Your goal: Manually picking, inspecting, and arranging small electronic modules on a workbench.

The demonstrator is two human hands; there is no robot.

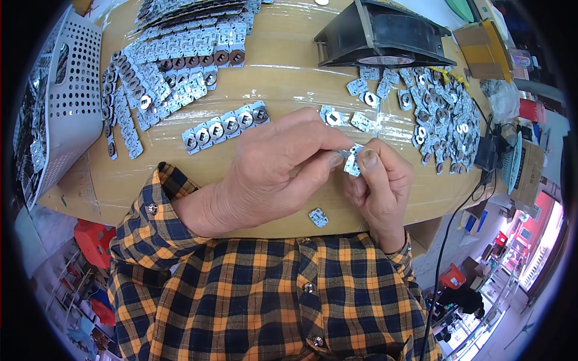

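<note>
A small white-and-blue circuit board [353, 163] is pinched between the thumb and fingers of my right hand [384, 180]. From the left, my left hand [265, 165] reaches across with thumb and index finger closed at the board's edge. Something small and greyish shows at those fingertips, too small to name. Just beyond lie two loose boards, one with a round metal piece [333, 117] and one plain [361, 122]. Another single board [318, 218] rests near the table's front edge. A joined strip of boards with round pieces [230, 125] lies beyond my left hand.
Layered rows of board strips [198, 45] cover the back left. A white perforated basket [75, 99] holds more boards at far left. To the right spreads a heap of boards [442, 114]. A black fan [385, 36] stands behind it, and a dark cable [448, 234] hangs at right.
</note>
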